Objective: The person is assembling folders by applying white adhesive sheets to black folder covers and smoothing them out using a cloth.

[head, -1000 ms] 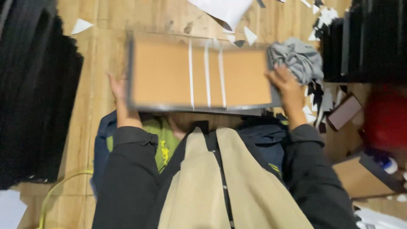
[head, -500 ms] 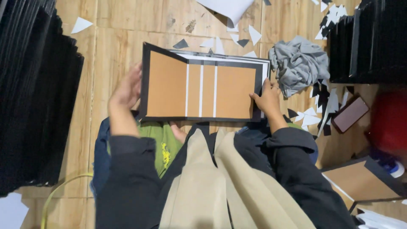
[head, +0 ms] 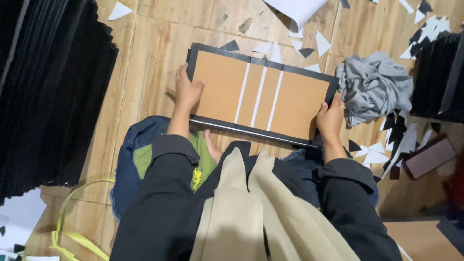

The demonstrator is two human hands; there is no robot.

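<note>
brown board (head: 261,94) gripped at ends by both hands: left (head: 187,92), right (head: 330,118).

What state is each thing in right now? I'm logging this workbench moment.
Board cover: lying open and flat, brown side up, black edges folded in.
Left hand: pressing the cover's left edge.
Right hand: gripping the cover's right edge.
Grey cloth: crumpled beside the cover.
Black sheets: stacked at left.
Paper scraps: scattered loose.
</note>
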